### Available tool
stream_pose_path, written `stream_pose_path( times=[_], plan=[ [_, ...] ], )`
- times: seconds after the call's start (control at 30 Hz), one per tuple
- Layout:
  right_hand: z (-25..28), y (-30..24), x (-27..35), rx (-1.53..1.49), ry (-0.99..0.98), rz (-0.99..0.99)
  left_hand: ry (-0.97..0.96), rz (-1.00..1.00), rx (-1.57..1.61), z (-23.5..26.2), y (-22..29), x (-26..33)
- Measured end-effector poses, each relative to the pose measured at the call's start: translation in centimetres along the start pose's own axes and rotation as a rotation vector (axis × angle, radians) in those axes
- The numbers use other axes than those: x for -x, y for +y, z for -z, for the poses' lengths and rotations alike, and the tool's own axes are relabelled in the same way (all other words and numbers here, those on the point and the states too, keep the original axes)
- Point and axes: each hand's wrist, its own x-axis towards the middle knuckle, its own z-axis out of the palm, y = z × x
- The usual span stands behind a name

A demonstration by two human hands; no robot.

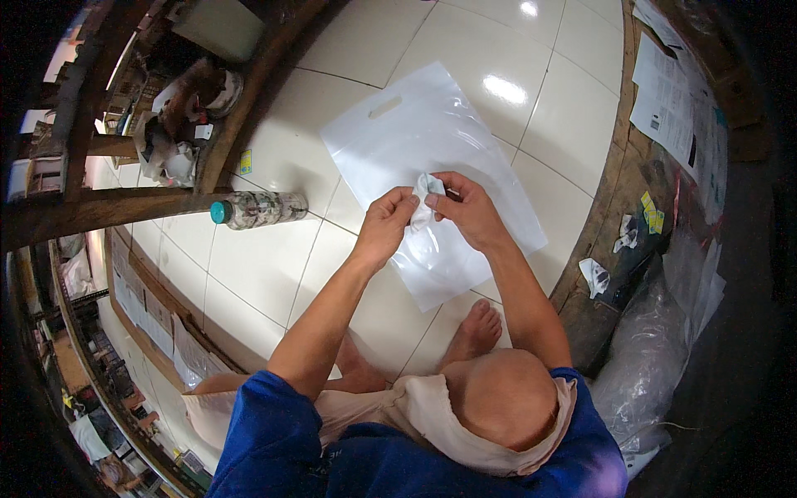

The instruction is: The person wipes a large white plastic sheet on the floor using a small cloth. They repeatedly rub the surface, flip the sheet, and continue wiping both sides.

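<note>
Between my two hands is a small crumpled white piece (423, 217), thin like paper or tissue; its exact kind is unclear. My left hand (388, 222) pinches it from the left with thumb and fingertips. From the right, my right hand (470, 214) grips its upper part, the thumb pressed on the front. Below both hands a large white plastic bag (365, 149) lies flat on the tiled floor, its cut-out handle (385, 107) toward the far left. Part of the bag is hidden behind my hands and forearms.
A bottle with a teal cap (221, 212) lies on its side left of the bag. Wooden shelving (149, 203) stands at the left. Along the right, a wooden ledge (588, 236) bears papers (664, 100), crumpled scraps (594, 277) and clear plastic wrap (643, 365). My bare foot (475, 332) rests near the bag.
</note>
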Motion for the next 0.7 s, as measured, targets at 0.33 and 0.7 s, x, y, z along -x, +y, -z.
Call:
stream_pose_path(
  times=[0.33, 0.7],
  plan=[
    [0.2, 0.1, 0.7, -0.133, 0.023, -0.007, 0.072, 0.1, 0.349, 0.2, 1.8, 1.6],
    [2.0, 0.5, 1.5, -0.058, 0.108, 0.085, 0.071, 0.016, 0.182, 1.4, 0.4, 1.2]
  ],
)
